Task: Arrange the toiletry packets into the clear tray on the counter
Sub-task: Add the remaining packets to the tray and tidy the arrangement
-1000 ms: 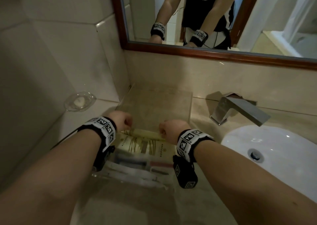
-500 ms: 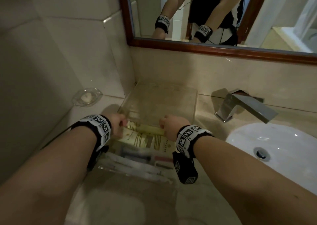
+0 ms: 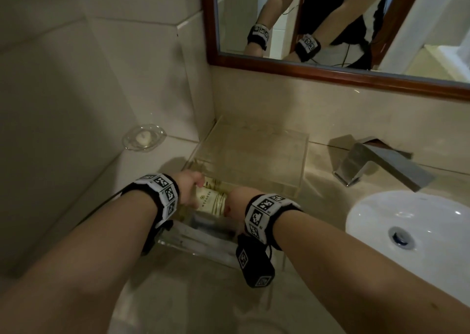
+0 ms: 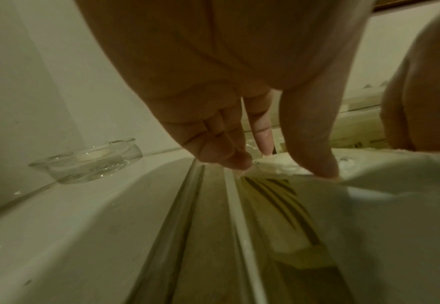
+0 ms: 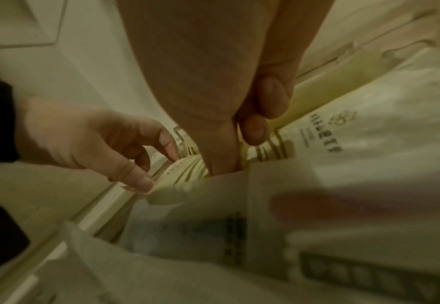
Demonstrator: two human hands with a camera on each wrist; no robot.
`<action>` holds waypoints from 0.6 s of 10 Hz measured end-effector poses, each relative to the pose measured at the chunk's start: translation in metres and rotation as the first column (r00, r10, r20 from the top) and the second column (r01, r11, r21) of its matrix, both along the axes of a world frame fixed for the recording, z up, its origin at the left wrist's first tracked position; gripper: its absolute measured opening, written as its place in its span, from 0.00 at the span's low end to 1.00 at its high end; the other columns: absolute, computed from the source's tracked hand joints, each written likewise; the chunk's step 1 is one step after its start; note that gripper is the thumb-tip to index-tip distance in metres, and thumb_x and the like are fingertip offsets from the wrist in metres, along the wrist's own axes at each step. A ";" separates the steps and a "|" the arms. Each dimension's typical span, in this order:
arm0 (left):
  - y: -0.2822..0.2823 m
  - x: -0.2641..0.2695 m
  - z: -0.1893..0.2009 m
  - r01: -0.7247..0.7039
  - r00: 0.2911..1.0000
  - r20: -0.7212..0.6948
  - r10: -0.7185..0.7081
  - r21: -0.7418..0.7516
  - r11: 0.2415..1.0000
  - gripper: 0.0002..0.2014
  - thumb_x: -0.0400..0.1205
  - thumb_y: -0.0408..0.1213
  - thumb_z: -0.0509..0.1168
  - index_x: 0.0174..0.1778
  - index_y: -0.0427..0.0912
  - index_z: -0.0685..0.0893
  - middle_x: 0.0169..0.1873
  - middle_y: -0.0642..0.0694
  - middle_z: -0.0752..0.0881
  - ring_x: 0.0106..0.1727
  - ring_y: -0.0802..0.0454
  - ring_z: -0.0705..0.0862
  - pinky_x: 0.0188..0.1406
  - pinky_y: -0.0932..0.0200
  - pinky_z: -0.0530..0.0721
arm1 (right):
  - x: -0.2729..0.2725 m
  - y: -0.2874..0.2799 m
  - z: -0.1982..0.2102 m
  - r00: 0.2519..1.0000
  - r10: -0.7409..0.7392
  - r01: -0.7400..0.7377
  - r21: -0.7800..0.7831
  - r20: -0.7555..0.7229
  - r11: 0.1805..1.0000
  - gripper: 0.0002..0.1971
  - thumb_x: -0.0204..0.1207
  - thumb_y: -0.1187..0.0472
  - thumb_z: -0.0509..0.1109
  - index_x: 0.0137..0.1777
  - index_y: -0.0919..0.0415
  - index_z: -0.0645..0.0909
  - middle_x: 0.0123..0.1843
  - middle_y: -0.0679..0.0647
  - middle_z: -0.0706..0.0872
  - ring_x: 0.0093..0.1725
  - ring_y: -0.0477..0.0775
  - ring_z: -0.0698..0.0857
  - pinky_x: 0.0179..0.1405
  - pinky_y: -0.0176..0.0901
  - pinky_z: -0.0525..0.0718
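Fingertips (image 4: pixel 239 162) of the left hand (image 3: pixel 189 189) are curled down onto the left end of the cream packet (image 3: pixel 211 201), thumb and fingers pinching its edge just inside the left wall of the clear tray (image 3: pixel 302 160). At 3 o'clock of that hand, the right hand (image 3: pixel 237 203) is clamped on the packet's right end, thumb and a bent finger pressed together on it in the right wrist view. The packet is held between the two hands, within the tray's near half, above other packets (image 5: pixel 213 236) that lie in the tray.

Risks, as judged:
- The soft packet may be buckled or creased if the hands are pushed together.
- Packets beneath may be dragged out of line if the held one is slid and not lowered.
- The light tray may be shifted along the counter (image 3: pixel 178 295) toward the sink (image 3: pixel 407 232) at 3 o'clock by a push on its wall.
- The glass dish (image 3: pixel 143 137), at 10 o'clock of the tray, stands well apart and is unlikely to be struck.

Not determinable:
- Whether the packet rests on those below or is held clear.
- The count and kind of the lower packets, which are blurred.
- The tray's near wall, covered by the wrists.
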State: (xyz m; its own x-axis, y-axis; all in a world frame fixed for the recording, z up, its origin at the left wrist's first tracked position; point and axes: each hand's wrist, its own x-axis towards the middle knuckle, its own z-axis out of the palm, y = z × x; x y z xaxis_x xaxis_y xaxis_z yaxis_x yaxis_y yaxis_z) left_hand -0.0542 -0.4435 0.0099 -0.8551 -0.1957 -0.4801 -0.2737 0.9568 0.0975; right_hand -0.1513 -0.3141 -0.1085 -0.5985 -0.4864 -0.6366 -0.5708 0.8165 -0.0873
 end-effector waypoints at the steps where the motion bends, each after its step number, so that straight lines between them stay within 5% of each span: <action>1: -0.001 0.001 0.001 0.002 1.000 -0.008 -0.002 0.011 1.000 0.33 0.71 0.39 0.76 0.72 0.46 0.70 0.69 0.42 0.75 0.66 0.44 0.78 0.64 0.54 0.78 | -0.022 -0.017 -0.051 0.989 -0.069 0.067 0.023 0.128 0.998 0.20 0.52 0.36 0.79 0.47 0.33 0.87 0.50 0.47 0.91 0.42 0.59 0.89 0.49 0.65 0.86; 2: -0.004 0.003 0.003 0.015 1.000 0.009 -0.015 0.018 1.000 0.34 0.71 0.36 0.76 0.72 0.47 0.69 0.69 0.43 0.74 0.65 0.44 0.79 0.62 0.55 0.78 | 0.066 0.023 0.135 0.999 0.032 -0.028 -0.106 0.035 0.994 0.14 0.78 0.55 0.66 0.62 0.52 0.84 0.62 0.54 0.87 0.61 0.57 0.85 0.56 0.45 0.81; 4: -0.001 0.001 0.007 0.095 0.993 0.067 -0.095 -0.007 0.995 0.34 0.71 0.30 0.75 0.71 0.48 0.69 0.69 0.44 0.74 0.63 0.45 0.80 0.59 0.56 0.80 | 0.054 0.037 0.106 0.998 -0.037 0.047 -0.212 0.048 0.976 0.16 0.78 0.55 0.66 0.64 0.54 0.83 0.63 0.56 0.86 0.63 0.59 0.85 0.60 0.49 0.84; 6: -0.003 -0.006 0.005 0.160 0.972 0.178 -0.151 -0.039 0.986 0.23 0.74 0.29 0.70 0.65 0.44 0.76 0.68 0.44 0.73 0.65 0.44 0.79 0.58 0.61 0.78 | 0.056 0.038 0.110 0.984 0.109 -0.067 -0.277 0.139 0.959 0.15 0.76 0.55 0.69 0.62 0.51 0.85 0.62 0.53 0.87 0.61 0.56 0.85 0.53 0.41 0.79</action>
